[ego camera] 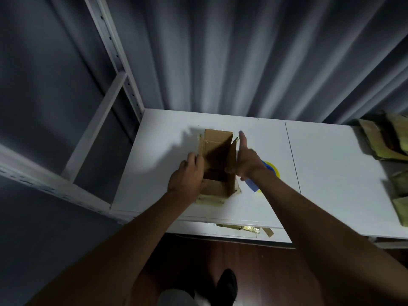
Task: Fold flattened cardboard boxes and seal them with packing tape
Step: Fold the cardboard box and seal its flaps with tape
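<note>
A white shelf frame (pixel 99 120) stands left of the white bench (pixel 320 162). The left hand (pixel 187 175) grips the left wall of the cardboard box (pixel 217 160), which sits open-topped on the bench's left half. The right hand (pixel 246 160) lies flat and open against the box's right wall, fingers extended. Just right, a yellow-and-blue tape roll (pixel 270 171) rests. Flattened boxes (pixel 388 140) lie at the far right.

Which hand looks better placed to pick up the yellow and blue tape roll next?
Probably the right hand: the yellow and blue tape roll lies just beside it on the white table, while the left hand grips the far side of the open brown cardboard box.
</note>
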